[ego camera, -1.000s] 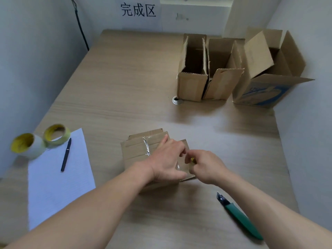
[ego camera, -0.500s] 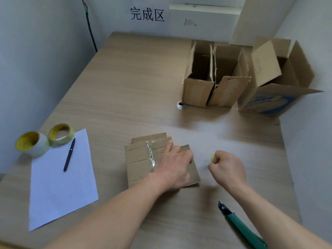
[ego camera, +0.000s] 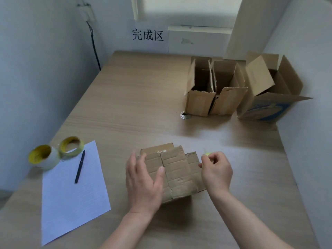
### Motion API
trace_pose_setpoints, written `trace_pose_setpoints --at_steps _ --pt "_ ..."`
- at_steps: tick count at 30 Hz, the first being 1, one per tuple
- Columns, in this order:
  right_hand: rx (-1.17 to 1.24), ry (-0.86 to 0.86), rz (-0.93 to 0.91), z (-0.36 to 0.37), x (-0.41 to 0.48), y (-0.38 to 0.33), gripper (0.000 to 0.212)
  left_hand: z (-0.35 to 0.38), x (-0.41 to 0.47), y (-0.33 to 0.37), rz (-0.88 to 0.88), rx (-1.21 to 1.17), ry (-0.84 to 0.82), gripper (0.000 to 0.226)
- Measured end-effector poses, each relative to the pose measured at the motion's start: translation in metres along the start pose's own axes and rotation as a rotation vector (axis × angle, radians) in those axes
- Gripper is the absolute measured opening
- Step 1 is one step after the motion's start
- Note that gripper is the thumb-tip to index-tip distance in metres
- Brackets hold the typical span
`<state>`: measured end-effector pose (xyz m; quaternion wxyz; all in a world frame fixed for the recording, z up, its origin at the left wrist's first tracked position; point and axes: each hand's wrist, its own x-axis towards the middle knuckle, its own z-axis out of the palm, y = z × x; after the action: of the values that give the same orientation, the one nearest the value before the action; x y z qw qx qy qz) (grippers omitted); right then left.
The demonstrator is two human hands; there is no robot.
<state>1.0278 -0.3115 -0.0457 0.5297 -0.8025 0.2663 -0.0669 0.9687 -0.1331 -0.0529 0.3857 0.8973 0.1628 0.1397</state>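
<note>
A flattened brown cardboard box lies on the wooden table in front of me, a seam running down its middle. My left hand rests on its left part, fingers straight along the left edge and thumb laid across the top. My right hand is at the box's right edge with its fingers curled, pinching a small yellow-green bit at the fingertips. What that bit is, I cannot tell.
Left of the box lie a white sheet with a black pen and two yellow-cored tape rolls. Three open cartons stand at the back right beside a cable hole. Walls close in left and right.
The shiny tape strip no longer shows on the box's top. My left hand shifted to the box's left edge. My right hand came back to the right edge, still holding the yellow-green bit.
</note>
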Motion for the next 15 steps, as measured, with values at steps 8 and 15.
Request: trace_pose_setpoints --at_steps 8,15 --pt "-0.121 0.066 0.019 0.033 -0.026 0.019 0.013 0.023 -0.008 -0.031 -0.149 -0.049 -0.182 0.09" --pt "-0.044 0.054 0.15 0.029 -0.02 0.015 0.012 0.019 0.045 -0.04 0.036 0.098 -0.397 0.075"
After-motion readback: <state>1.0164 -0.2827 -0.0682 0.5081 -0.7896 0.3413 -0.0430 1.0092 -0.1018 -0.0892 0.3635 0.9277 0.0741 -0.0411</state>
